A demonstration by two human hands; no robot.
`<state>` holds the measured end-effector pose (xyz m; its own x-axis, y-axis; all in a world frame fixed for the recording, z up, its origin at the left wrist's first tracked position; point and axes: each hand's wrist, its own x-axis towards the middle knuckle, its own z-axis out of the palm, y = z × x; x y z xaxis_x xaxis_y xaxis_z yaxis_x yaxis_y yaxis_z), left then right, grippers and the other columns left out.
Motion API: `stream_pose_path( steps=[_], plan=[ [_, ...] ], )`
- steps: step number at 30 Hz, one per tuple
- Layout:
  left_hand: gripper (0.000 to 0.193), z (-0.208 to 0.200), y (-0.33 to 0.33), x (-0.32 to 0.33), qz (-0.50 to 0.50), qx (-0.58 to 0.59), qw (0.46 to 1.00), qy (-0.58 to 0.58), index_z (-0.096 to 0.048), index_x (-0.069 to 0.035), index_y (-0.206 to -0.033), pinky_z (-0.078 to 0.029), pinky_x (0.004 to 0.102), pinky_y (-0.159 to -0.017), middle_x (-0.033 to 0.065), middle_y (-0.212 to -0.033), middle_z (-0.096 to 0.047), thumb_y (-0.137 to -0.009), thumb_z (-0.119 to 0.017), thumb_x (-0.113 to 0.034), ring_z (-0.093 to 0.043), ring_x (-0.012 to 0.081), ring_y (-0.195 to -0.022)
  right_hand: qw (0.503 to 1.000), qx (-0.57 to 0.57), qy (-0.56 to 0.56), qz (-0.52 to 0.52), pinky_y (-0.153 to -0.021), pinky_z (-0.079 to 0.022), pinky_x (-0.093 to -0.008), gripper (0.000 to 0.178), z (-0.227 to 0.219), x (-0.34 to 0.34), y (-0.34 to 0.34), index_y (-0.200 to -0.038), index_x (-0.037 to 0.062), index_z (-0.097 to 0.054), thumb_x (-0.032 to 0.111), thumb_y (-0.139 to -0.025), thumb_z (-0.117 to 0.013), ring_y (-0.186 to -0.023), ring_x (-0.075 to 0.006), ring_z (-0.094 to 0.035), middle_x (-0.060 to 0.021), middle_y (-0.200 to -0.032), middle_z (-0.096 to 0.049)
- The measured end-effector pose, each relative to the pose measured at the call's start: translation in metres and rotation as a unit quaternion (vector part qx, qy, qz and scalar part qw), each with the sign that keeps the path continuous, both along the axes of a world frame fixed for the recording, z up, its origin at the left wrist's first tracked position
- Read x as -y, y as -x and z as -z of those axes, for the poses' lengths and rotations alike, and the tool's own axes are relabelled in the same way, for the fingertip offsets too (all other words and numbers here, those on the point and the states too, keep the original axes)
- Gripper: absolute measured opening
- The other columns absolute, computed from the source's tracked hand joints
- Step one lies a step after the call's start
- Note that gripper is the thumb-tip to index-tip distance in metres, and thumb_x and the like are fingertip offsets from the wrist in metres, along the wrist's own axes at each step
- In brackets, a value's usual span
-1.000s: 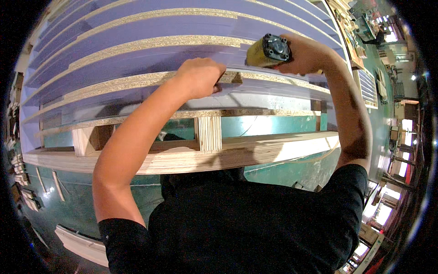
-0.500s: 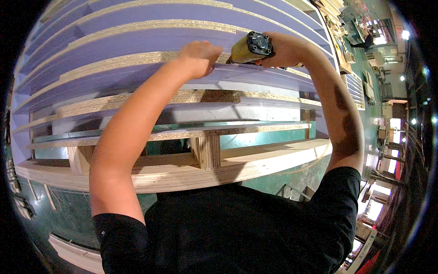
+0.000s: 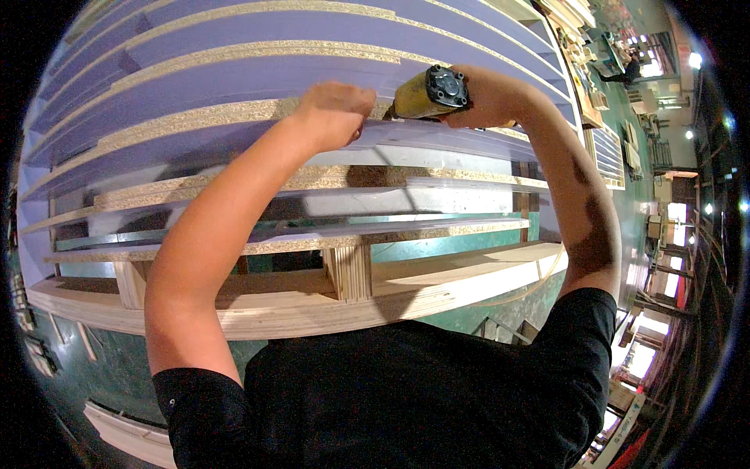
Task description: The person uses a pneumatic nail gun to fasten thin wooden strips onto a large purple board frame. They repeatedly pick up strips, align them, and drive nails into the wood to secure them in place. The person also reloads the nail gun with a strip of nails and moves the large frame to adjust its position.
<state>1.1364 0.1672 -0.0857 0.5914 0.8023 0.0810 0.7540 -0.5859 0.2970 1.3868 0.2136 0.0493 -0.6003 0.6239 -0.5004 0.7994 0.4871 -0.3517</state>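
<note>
My right hand is wrapped around a nail gun with a yellow body and a black bolted cap. The gun's lower end meets the edge of a lilac-faced particleboard panel. To the left of the gun, my left hand is closed over the same panel's raw edge, its fingers curled and slightly blurred. The gun's handle and trigger are mostly hidden by my right hand.
Several parallel particleboard panels stretch across the frame, some doubled with shorter strips. Nearest me runs a plywood rail with an upright plywood block on it. Stacked wood lies at the far right. A thin hose hangs by the right side.
My left hand has shifted slightly left and down along the panel. The nail gun tilts a little differently in my right hand, and the view has moved slightly.
</note>
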Motion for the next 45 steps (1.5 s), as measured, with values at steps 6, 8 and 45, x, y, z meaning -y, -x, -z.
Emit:
stream_pose_path(
  steps=[6,8,45],
  plan=[
    [0.036,-0.048,0.005,-0.022,-0.002,0.019,0.997,0.077,-0.068,-0.005,-0.108,-0.057,0.0484,-0.082,0.0182,-0.101,-0.072,-0.087,-0.075,-0.033,-0.069,0.0378,-0.099,0.996,0.001,0.011,0.093,-0.063,-0.055,-0.0344,0.041,-0.021,-0.037,0.004,-0.115,0.0052,-0.065,0.018,-0.081,-0.084,-0.069,-0.0139,-0.065,-0.0055,-0.083,-0.072],
    [0.041,-0.027,0.006,-0.051,-0.030,0.085,0.992,-0.091,-0.067,-0.006,-0.111,-0.057,0.0482,-0.082,0.0157,-0.107,-0.071,-0.086,-0.077,-0.037,-0.068,0.0365,-0.104,0.996,0.020,-0.008,0.084,-0.063,-0.055,-0.0344,0.039,-0.028,-0.049,0.009,-0.113,0.0047,-0.066,0.019,-0.082,-0.084,-0.066,-0.0140,-0.064,-0.0064,-0.082,-0.072],
    [0.033,0.001,0.009,-0.205,-0.088,-0.051,0.995,-0.018,-0.065,-0.012,-0.116,-0.055,0.0515,-0.087,0.0160,-0.115,-0.071,-0.087,-0.073,-0.026,-0.066,0.0369,-0.112,0.996,0.015,0.057,0.074,-0.066,-0.052,-0.0330,0.030,-0.014,-0.181,0.027,-0.103,0.0049,-0.075,0.008,-0.073,-0.075,-0.068,-0.0149,-0.064,-0.0050,-0.079,-0.071]
  ],
)
